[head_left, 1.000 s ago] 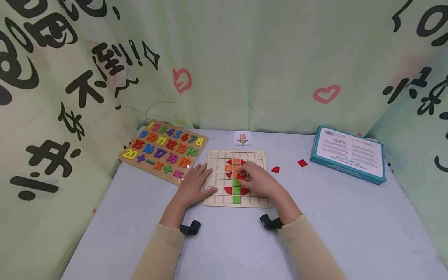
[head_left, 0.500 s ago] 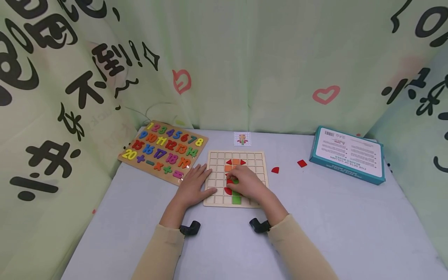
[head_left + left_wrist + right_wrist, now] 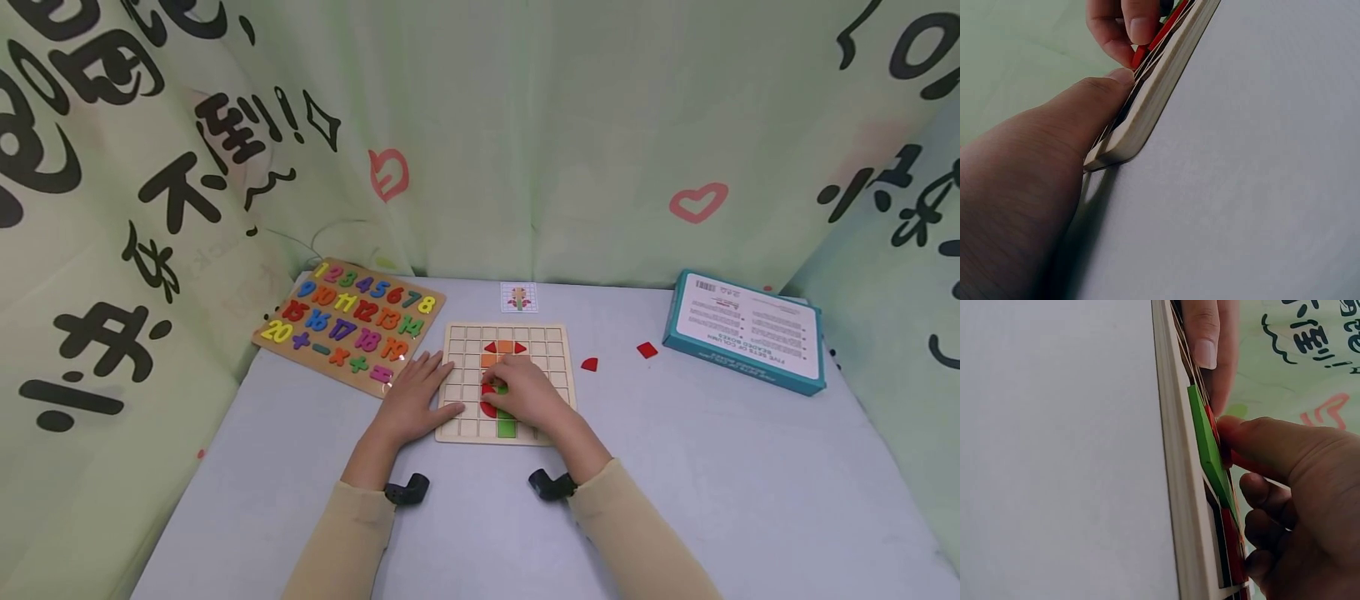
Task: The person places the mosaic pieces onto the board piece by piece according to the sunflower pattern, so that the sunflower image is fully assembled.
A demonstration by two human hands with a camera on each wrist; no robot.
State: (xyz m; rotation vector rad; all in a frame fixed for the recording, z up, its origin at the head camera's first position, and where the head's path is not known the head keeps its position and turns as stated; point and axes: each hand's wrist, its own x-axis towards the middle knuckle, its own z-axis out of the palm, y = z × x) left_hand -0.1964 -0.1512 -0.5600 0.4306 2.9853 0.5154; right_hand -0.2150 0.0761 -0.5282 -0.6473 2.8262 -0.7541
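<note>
A wooden grid board [image 3: 461, 429] lies flat on the table, with orange, red and green pieces set in its middle columns. My left hand [image 3: 412, 396] rests with spread fingers on the board's left edge; its thumb [image 3: 1094, 100] lies along the near corner in the left wrist view. Over the middle of the board, my right hand [image 3: 528, 392] pinches a small red piece [image 3: 489, 389] between thumb and fingers, left of the green column. Its palm hides part of the pattern. A green square [image 3: 1210, 447] stands out from the grid below the right thumb in the right wrist view.
Two loose red pieces, one nearer [image 3: 590, 364] and one farther [image 3: 647, 350], lie right of the board. A pattern card [image 3: 519, 297] sits behind it. A number puzzle board [image 3: 348, 325] is at the left, a teal box [image 3: 746, 329] at the right. Curtains enclose the table.
My right hand has moved left across the board with a red piece, from right of the green column to its left side. The left hand stays in place.
</note>
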